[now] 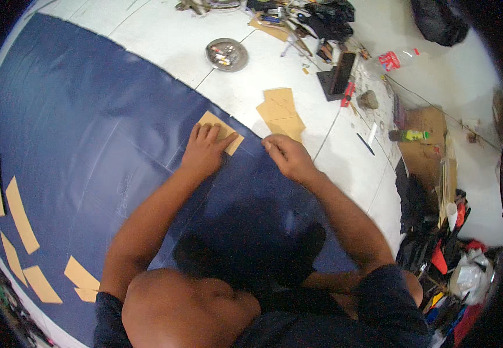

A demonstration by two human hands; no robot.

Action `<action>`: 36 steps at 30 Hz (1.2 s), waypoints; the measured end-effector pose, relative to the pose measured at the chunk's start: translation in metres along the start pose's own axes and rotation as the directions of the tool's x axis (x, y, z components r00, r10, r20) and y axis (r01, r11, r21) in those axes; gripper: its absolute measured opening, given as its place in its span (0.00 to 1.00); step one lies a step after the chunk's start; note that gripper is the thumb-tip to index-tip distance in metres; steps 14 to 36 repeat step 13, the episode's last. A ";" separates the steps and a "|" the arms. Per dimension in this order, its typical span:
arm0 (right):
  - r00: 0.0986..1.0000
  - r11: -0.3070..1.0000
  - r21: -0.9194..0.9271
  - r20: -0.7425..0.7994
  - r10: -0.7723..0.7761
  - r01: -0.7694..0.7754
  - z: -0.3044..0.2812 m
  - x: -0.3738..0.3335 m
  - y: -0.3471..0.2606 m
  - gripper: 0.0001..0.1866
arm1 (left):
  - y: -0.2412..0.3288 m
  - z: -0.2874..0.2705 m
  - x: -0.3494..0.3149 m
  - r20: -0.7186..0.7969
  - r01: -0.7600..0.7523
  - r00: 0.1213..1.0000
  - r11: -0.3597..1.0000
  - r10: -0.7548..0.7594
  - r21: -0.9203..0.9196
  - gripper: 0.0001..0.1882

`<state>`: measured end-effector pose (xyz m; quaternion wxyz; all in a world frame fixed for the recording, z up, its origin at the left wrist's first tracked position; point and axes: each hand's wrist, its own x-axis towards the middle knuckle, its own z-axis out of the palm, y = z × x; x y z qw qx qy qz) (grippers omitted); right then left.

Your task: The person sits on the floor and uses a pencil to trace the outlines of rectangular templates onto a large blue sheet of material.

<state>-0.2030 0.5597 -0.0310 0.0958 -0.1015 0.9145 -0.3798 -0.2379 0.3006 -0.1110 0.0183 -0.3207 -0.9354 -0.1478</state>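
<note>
Spread over the floor is a large dark blue sheet, cloth or vinyl, with thin pale lines drawn on it. Near its far edge lies a small tan card piece. My left hand rests on that card with fingers stretched out, pressing it against the sheet. Just to the right, at the sheet's edge, my right hand is closed with fingers curled and thumb and forefinger together. Whatever it may pinch is too small to tell. Beyond it, tan card pieces with drawn lines lie on the white tiles.
Several tan card strips lie on the sheet's left. Past the far edge sits a round metal ashtray. A phone on a black stand, a plastic bottle and a dark pen are at the right, near a cardboard box and piled scraps.
</note>
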 end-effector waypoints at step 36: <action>0.936 0.645 -0.746 0.325 0.133 0.168 -0.236 -0.090 -0.011 0.15 | 0.041 -0.220 -0.012 0.054 0.092 0.993 0.425 -0.101 -0.900 0.08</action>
